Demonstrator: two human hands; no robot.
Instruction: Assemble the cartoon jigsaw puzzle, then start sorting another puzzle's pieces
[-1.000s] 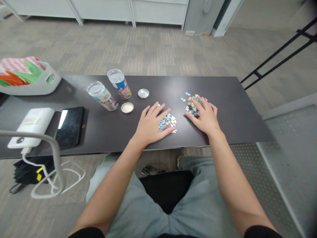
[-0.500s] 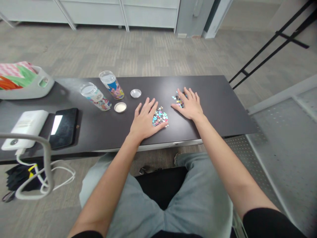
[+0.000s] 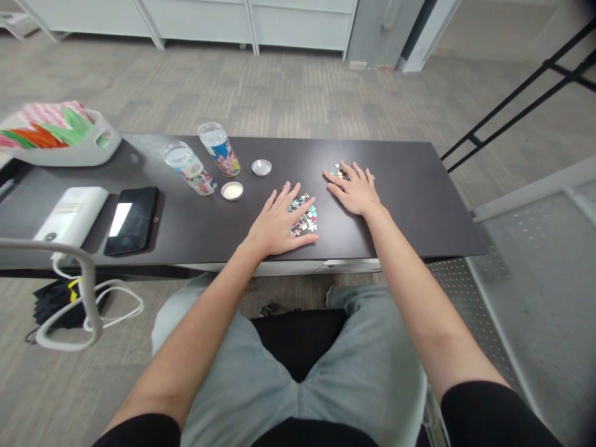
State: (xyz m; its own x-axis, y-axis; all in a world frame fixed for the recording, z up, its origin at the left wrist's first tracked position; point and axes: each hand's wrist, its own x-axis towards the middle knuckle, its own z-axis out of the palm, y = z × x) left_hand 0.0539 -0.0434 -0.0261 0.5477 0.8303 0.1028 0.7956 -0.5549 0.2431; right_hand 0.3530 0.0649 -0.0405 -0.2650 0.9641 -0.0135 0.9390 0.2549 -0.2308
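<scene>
My left hand (image 3: 279, 225) lies spread over the left side of a pile of small jigsaw puzzle pieces (image 3: 308, 218), with pieces showing between and beyond its fingers. Farther right, my right hand (image 3: 354, 189) rests with fingers apart over a second pile of puzzle pieces (image 3: 339, 171), most of it hidden beneath the palm. Left of my hands are two clear canisters with colourful cartoon prints: one canister (image 3: 190, 169) nearer, the other canister (image 3: 220, 151) farther back. Beside them lie two round lids, a cream-coloured lid (image 3: 231, 190) and a silvery lid (image 3: 261, 167).
On the dark table (image 3: 410, 217), a black tablet or phone (image 3: 133, 220) and a white device (image 3: 72, 216) with a cable lie at the left. A white basket (image 3: 88, 152) holding colourful cloth or bags stands behind them. A grey curved tube (image 3: 90, 298) crosses the lower left.
My left thumb and fingers have spread wider around the left pile. The right hand has shifted a little over its pile, covering it differently. The whole view has tilted slightly.
</scene>
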